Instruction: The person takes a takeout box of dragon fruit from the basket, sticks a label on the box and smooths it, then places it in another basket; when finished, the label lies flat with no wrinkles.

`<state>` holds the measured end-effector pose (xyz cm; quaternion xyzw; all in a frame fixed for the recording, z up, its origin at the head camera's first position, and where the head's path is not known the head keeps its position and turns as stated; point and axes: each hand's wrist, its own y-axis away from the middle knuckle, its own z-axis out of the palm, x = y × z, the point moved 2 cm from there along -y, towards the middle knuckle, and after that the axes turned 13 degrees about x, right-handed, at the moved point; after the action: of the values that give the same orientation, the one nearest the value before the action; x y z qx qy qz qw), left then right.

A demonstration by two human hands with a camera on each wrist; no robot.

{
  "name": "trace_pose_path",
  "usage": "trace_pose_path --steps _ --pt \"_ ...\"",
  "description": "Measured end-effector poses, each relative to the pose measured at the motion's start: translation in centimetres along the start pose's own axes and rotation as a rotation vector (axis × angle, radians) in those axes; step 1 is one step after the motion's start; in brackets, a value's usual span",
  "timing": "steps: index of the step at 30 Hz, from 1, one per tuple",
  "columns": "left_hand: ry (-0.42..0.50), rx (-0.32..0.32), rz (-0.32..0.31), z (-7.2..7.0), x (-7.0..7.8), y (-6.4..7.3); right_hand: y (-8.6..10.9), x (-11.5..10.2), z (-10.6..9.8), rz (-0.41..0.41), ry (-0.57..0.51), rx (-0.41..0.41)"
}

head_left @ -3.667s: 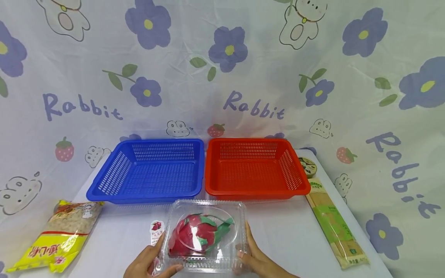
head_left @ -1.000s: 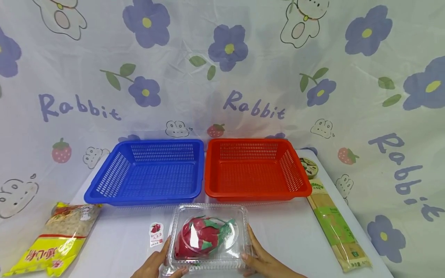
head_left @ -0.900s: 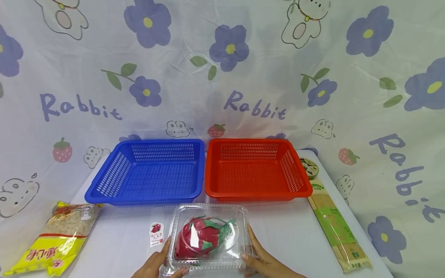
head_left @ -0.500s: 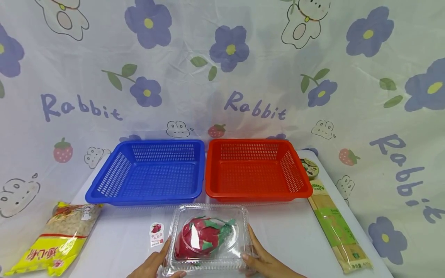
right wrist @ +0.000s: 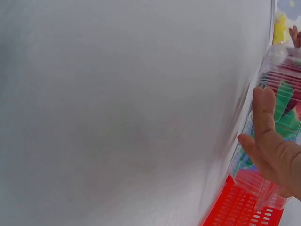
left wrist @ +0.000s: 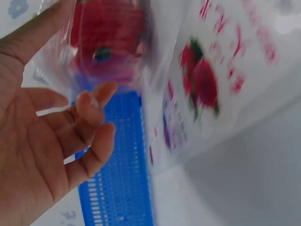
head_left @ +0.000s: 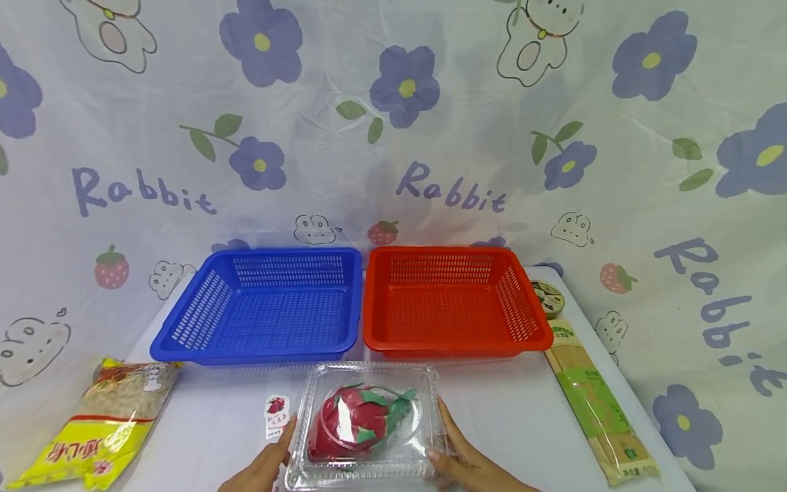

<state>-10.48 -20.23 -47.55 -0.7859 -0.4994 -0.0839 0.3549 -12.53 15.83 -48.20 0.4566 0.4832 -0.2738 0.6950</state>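
- The left hand (head_left: pixel 261 466), toward seven o'clock in the head view, is bare, with slim, tapering fingers.
- The right hand (head_left: pixel 464 459), between five and six o'clock there, is bare too, its wrist uncovered as far as the lower edge shows it.
- In the left wrist view, at nine o'clock, the palm (left wrist: pixel 33 150) is broad and lined with creases; the fingertips are rounded and slightly blurred.
- In the right wrist view, between three and four o'clock, the digits have smooth, rounded ends and wrinkled skin over the joints.
- Toward two o'clock there, a few small fingertips show at the border.
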Motion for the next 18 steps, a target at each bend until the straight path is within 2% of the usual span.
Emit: trace_pose_path --steps 2,3,5,8,10,12,18 --pt "0.076 -0.099 0.03 -0.4 -1.3 -0.3 0.0 0.0 0.0 0.017 -0.016 0.007" --pt "0.106 -0.16 0.014 -0.7 -1.9 -0.5 0.0 0.0 0.0 0.023 -0.022 0.01" --pt "0.099 -0.267 -0.083 -1.3 -2.8 -0.6 0.1 0.0 0.0 0.034 -0.022 0.019" --pt "0.013 -0.375 -0.281 -2.4 -3.6 -0.9 0.1 0.0 0.0 0.039 -0.014 0.034" --pt "-0.052 -0.418 -0.36 -3.0 -3.9 -1.2 0.1 0.0 0.0 0.034 -0.012 0.034" --pt "-0.094 -0.431 -0.401 -3.3 -4.1 -1.7 0.1 0.0 0.0 0.028 -0.012 0.032" --pt "-0.191 -0.455 -0.466 -3.4 -5.5 -2.9 0.3 0.1 -0.2 0.022 0.006 0.039"
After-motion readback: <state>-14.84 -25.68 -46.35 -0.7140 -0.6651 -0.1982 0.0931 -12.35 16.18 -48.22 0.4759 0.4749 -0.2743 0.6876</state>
